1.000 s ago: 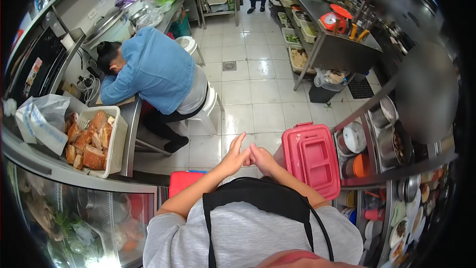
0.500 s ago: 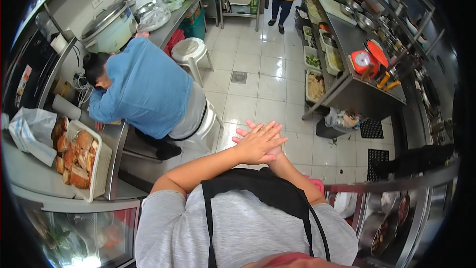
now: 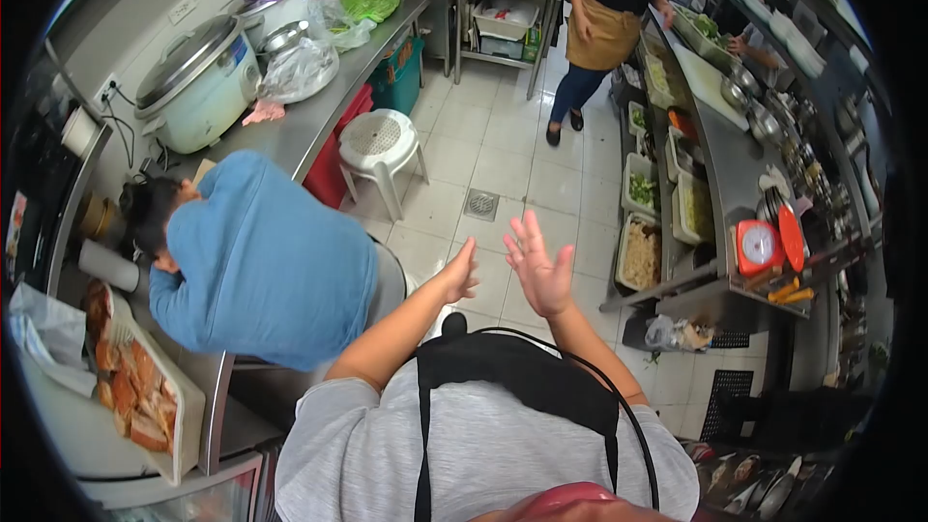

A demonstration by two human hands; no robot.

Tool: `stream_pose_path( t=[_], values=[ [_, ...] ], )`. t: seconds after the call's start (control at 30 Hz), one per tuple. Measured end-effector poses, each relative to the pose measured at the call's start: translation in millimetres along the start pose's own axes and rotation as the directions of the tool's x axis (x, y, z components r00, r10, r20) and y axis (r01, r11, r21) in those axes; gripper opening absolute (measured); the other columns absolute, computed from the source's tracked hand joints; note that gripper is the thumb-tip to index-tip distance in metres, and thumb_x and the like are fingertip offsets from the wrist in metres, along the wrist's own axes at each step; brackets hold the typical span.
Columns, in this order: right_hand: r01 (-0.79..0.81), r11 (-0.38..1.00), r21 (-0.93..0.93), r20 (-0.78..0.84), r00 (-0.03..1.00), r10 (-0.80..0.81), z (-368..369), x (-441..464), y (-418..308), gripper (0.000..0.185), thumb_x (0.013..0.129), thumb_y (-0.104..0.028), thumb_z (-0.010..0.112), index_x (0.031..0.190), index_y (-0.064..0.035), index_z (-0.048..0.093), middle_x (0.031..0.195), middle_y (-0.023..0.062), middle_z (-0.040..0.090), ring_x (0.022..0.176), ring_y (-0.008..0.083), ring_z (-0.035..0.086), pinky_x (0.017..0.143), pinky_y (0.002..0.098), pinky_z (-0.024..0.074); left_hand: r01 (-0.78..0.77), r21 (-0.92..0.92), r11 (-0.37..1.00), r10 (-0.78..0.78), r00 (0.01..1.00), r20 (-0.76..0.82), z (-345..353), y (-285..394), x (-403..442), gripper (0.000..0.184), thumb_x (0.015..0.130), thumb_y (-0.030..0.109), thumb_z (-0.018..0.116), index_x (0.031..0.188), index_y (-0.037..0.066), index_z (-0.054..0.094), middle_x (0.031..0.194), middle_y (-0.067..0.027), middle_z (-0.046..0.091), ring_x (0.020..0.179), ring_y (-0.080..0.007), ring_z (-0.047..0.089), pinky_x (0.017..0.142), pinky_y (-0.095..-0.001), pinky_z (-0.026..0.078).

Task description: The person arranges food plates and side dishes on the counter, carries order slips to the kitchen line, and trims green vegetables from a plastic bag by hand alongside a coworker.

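Both of my hands are raised in front of my black apron (image 3: pixel 512 377), above the tiled floor, with a gap between them. My left hand (image 3: pixel 458 273) is turned edge-on, thumb side up, its fingers loosely stretched; nothing is in it. Upright with spread fingers, my right hand (image 3: pixel 541 269) is also bare, its palm turned inward. Neither touches any object. Nearest on the left is a person in a blue top (image 3: pixel 271 251), bent over the counter with head down on the arms.
A white plastic stool (image 3: pixel 382 147) stands by the left counter. A crate (image 3: pixel 188 406) of browned meat sits at lower left. A person in a tan apron (image 3: pixel 601 37) stands in the aisle beside the right prep table, which holds a red scale (image 3: pixel 757 247).
My hands were pressed together, one over the other; now they are apart. The person in the tan apron has come nearer. My view has shifted.
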State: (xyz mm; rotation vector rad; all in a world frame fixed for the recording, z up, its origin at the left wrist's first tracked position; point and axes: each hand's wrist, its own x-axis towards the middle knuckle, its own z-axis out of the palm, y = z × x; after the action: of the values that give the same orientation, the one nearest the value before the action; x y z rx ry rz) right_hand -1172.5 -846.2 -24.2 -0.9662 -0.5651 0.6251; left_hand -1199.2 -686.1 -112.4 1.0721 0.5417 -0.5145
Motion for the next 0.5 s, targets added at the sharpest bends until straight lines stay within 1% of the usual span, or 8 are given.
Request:
stream_pose_path(
  t=[0.07, 0.1, 0.17, 0.27, 0.3, 0.37, 0.47, 0.5],
  values=[
    [0.014, 0.976, -0.216, 0.053, 0.999, -0.002, -16.0, 37.9, 25.2, 0.091, 0.072, -0.074, 0.016, 0.136, -0.0105, 0.003, 0.141, 0.0141, 0.004, 0.129, 0.0304, 0.006, 0.102, 0.0441, 0.0055, -0.023, -0.201, 0.979, 0.071, 0.970, 0.234, 2.6, 38.8, 28.9, 0.081, 0.072, 0.074, 0.023, 0.135, 0.029, 0.000, 0.139, -0.0168, 0.011, 0.123, -0.0405, 0.019, 0.094, -0.0579, 0.017],
    [0.044, 0.879, -0.475, 0.119, 0.993, 0.015, -22.9, 55.4, 35.0, 0.089, 0.074, -0.072, 0.016, 0.136, -0.0097, 0.005, 0.141, 0.0148, 0.004, 0.130, 0.0308, 0.005, 0.102, 0.0446, 0.0049, 0.013, -0.294, 0.956, 0.064, 0.966, 0.250, 6.5, 63.3, 34.6, 0.081, 0.072, 0.074, 0.023, 0.135, 0.029, 0.002, 0.139, -0.0165, 0.013, 0.123, -0.0400, 0.020, 0.094, -0.0578, 0.018],
    [0.147, 0.497, -0.855, 0.222, 0.970, 0.094, -37.7, 87.4, 47.1, 0.085, 0.077, -0.068, 0.017, 0.135, -0.0080, 0.008, 0.141, 0.0162, 0.004, 0.130, 0.0318, 0.003, 0.102, 0.0455, 0.0039, 0.091, -0.463, 0.882, 0.052, 0.957, 0.286, 13.5, 106.6, 46.1, 0.081, 0.071, 0.074, 0.024, 0.135, 0.029, 0.005, 0.138, -0.0159, 0.017, 0.122, -0.0389, 0.023, 0.093, -0.0576, 0.020],
    [0.319, 0.256, -0.912, 0.316, 0.947, -0.054, -70.0, 128.6, 39.7, 0.068, 0.083, -0.046, 0.035, 0.134, -0.0069, 0.014, 0.140, 0.0196, 0.002, 0.129, 0.0342, 0.003, 0.103, 0.0443, 0.0023, 0.028, -0.664, 0.748, 0.138, 0.971, 0.196, 11.9, 139.9, 86.9, 0.075, 0.071, 0.073, 0.029, 0.129, 0.026, 0.023, 0.125, -0.0169, 0.035, 0.114, -0.0398, 0.034, 0.090, -0.0582, 0.025],
    [0.254, 0.187, -0.949, 0.256, 0.967, -0.017, -82.4, 140.1, 39.6, 0.067, 0.083, -0.044, 0.036, 0.134, -0.0066, 0.014, 0.139, 0.0196, 0.002, 0.129, 0.0344, 0.004, 0.103, 0.0451, 0.0032, -0.004, -0.721, 0.693, 0.165, 0.974, 0.153, 8.8, 149.5, 99.4, 0.073, 0.071, 0.072, 0.031, 0.127, 0.025, 0.027, 0.121, -0.0168, 0.039, 0.112, -0.0398, 0.036, 0.089, -0.0580, 0.026],
    [0.124, 0.041, -0.991, 0.125, 0.991, 0.042, -113.6, 161.8, 42.2, 0.066, 0.083, -0.041, 0.039, 0.134, -0.0060, 0.016, 0.139, 0.0197, 0.003, 0.129, 0.0347, 0.004, 0.102, 0.0466, 0.0049, 0.038, -0.641, 0.766, 0.147, 0.961, 0.233, -3.4, 176.0, 113.0, 0.069, 0.072, 0.070, 0.035, 0.122, 0.023, 0.034, 0.116, -0.0153, 0.041, 0.109, -0.0386, 0.039, 0.089, -0.0567, 0.028],
    [-0.451, 0.114, -0.885, -0.396, 0.859, 0.326, -171.1, 200.7, 49.3, 0.068, 0.083, -0.042, 0.042, 0.133, -0.0049, 0.016, 0.140, 0.0193, 0.003, 0.129, 0.0348, 0.006, 0.103, 0.0430, 0.0099, 0.020, -0.628, 0.778, 0.265, 0.895, 0.358, -36.6, 226.5, 135.0, 0.063, 0.073, 0.066, 0.037, 0.117, 0.020, 0.040, 0.116, -0.0139, 0.042, 0.109, -0.0359, 0.040, 0.088, -0.0548, 0.030],
    [-0.467, 0.214, -0.858, -0.390, 0.864, 0.319, -199.1, 210.4, 56.3, 0.068, 0.082, -0.042, 0.043, 0.133, -0.0044, 0.018, 0.139, 0.0202, 0.004, 0.129, 0.0345, 0.007, 0.103, 0.0408, 0.0109, 0.005, -0.648, 0.762, 0.333, 0.855, 0.397, -50.6, 244.8, 144.8, 0.062, 0.074, 0.065, 0.038, 0.115, 0.020, 0.041, 0.116, -0.0135, 0.041, 0.109, -0.0349, 0.039, 0.087, -0.0542, 0.031]
  ],
)
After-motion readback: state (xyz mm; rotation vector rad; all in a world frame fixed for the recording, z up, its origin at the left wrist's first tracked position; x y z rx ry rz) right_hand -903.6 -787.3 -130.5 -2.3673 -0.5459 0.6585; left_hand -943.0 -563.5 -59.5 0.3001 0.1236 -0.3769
